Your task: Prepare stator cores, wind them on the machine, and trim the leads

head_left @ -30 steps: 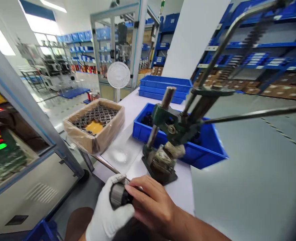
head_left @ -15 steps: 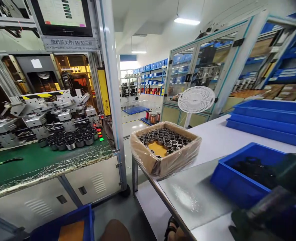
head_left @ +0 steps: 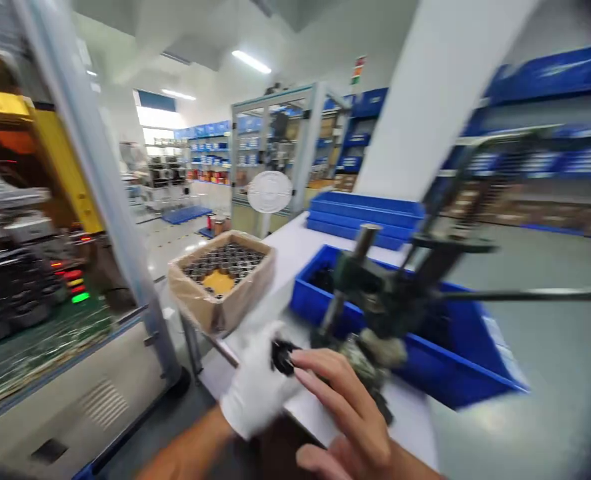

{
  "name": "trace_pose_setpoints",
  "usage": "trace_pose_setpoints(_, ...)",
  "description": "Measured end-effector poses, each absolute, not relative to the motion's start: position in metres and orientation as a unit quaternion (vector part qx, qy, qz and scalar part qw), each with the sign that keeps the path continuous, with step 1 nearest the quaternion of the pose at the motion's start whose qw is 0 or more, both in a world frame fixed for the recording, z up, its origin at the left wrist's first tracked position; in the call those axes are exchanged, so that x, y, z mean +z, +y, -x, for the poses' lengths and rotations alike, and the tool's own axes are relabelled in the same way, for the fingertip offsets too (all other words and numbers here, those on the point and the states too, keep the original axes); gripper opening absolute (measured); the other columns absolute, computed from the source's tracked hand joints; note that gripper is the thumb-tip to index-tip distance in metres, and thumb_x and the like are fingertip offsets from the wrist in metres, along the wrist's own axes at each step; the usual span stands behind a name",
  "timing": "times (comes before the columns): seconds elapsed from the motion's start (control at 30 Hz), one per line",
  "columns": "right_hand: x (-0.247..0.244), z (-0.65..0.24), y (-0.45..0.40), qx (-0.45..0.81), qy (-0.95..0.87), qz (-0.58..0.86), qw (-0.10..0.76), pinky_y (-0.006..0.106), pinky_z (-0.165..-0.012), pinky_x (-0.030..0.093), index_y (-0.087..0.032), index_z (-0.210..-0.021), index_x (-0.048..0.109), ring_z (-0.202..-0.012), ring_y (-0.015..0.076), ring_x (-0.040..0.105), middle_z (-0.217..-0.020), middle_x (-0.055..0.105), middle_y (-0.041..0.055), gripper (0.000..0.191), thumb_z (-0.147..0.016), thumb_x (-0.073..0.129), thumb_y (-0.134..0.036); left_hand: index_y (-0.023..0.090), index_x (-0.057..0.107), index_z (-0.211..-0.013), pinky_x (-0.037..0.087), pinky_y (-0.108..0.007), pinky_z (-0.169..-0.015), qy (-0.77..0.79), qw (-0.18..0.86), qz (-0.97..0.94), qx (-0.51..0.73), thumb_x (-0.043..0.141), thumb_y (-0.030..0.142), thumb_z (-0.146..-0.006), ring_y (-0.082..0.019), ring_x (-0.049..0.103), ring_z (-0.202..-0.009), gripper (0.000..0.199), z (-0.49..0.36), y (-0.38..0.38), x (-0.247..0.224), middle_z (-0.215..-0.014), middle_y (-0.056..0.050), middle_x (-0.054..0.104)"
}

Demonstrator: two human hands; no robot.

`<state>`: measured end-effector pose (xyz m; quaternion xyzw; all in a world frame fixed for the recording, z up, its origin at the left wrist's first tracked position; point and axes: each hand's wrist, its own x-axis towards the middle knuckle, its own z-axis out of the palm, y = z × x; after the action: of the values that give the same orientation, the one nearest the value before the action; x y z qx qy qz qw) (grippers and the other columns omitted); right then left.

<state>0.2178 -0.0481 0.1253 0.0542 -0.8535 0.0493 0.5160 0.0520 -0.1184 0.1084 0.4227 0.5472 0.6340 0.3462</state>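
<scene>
One black round part (head_left: 281, 358): lower centre of frame; long axis blurred, cannot tell.
White-gloved left hand (head_left: 257, 383): clamped around the part.
Bare right hand (head_left: 359, 415): just right of it, digits apart, fingertips (head_left: 306, 361) at its edge, contact unclear.

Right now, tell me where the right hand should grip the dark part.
Probably the exposed end of the dark part, from the right: the gloved left hand wraps its left side, leaving that end facing the bare right hand.

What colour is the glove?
The glove is white, seen best in the head view.
</scene>
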Motion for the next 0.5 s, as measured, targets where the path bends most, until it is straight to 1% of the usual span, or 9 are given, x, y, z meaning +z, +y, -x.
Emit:
trace_pose_setpoints(0.07,0.145,-0.228,-0.044,0.018,-0.843,-0.045,0.536,0.048,-0.087,0.054,-0.005,-0.131,0.050,-0.114,0.0302,0.059,-0.115,0.061,0.0223,0.054,-0.098,0.049,-0.049,0.020,0.060,-0.119,0.031,-0.046,-0.115,0.595,0.292,-0.443,0.604,0.080,0.026,-0.068,-0.027,0.051,-0.124,0.054,-0.039,-0.075,0.097,-0.125,-0.009,0.059)
trace_pose_setpoints(0.1,0.154,-0.233,-0.042,-0.001,-0.838,-0.045,0.544,0.048,-0.086,0.054,-0.004,-0.129,0.050,-0.113,0.0298,0.059,-0.114,0.061,0.0225,0.053,-0.098,0.049,-0.047,0.019,0.061,-0.116,0.029,-0.045,-0.116,0.616,0.272,-0.450,0.586,0.080,0.022,-0.065,-0.028,0.050,-0.125,0.055,-0.033,-0.056,0.088,-0.123,-0.009,0.060)
trace_pose_setpoints(0.2,0.176,-0.257,-0.037,-0.079,-0.847,-0.044,0.524,0.048,-0.086,0.055,-0.002,-0.120,0.055,-0.113,0.0301,0.060,-0.112,0.061,0.0238,0.049,-0.097,0.054,-0.045,0.015,0.066,-0.094,0.037,-0.049,-0.109,0.672,0.249,-0.469,0.517,0.078,0.015,-0.058,-0.032,0.057,-0.113,0.039,-0.015,-0.026,0.052,-0.101,-0.009,0.067)
trace_pose_setpoints(0.27,0.191,-0.278,-0.035,-0.135,-0.863,-0.032,0.485,0.048,-0.087,0.056,-0.003,-0.114,0.059,-0.114,0.0305,0.061,-0.112,0.063,0.0232,0.044,-0.095,0.058,-0.043,0.014,0.067,-0.087,0.040,-0.051,-0.105,0.692,0.243,-0.484,0.477,0.076,0.012,-0.056,-0.033,0.060,-0.106,0.033,-0.008,-0.024,0.029,-0.095,-0.010,0.069)
trace_pose_setpoints(0.33,0.210,-0.299,-0.032,-0.185,-0.878,-0.006,0.441,0.047,-0.088,0.057,-0.008,-0.109,0.064,-0.114,0.0296,0.062,-0.111,0.066,0.0204,0.037,-0.091,0.064,-0.040,0.012,0.068,-0.093,0.040,-0.052,-0.106,0.698,0.239,-0.499,0.455,0.076,0.013,-0.057,-0.034,0.060,-0.108,0.036,-0.007,-0.027,0.015,-0.102,-0.013,0.070)
trace_pose_setpoints(0.43,0.248,-0.321,-0.027,-0.269,-0.877,0.041,0.397,0.042,-0.088,0.056,-0.016,-0.102,0.071,-0.109,0.0259,0.066,-0.108,0.071,0.0129,0.027,-0.085,0.074,-0.036,0.013,0.064,-0.114,0.041,-0.047,-0.109,0.678,0.254,-0.525,0.448,0.072,0.020,-0.066,-0.030,0.060,-0.116,0.049,-0.018,-0.029,0.020,-0.119,-0.013,0.068)
trace_pose_setpoints(0.47,0.264,-0.324,-0.025,-0.296,-0.869,0.064,0.392,0.039,-0.087,0.055,-0.018,-0.099,0.072,-0.106,0.0237,0.067,-0.106,0.073,0.0096,0.024,-0.085,0.073,-0.037,0.014,0.061,-0.121,0.042,-0.044,-0.109,0.665,0.265,-0.536,0.448,0.070,0.022,-0.069,-0.028,0.060,-0.117,0.053,-0.025,-0.028,0.027,-0.123,-0.011,0.067)
trace_pose_setpoints(0.5,0.280,-0.326,-0.022,-0.318,-0.858,0.099,0.391,0.037,-0.087,0.052,-0.017,-0.095,0.073,-0.103,0.0215,0.068,-0.103,0.073,0.0063,0.026,-0.086,0.069,-0.040,0.015,0.059,-0.125,0.043,-0.042,-0.109,0.651,0.276,-0.547,0.449,0.069,0.024,-0.072,-0.026,0.060,-0.118,0.055,-0.032,-0.026,0.035,-0.126,-0.010,0.066)
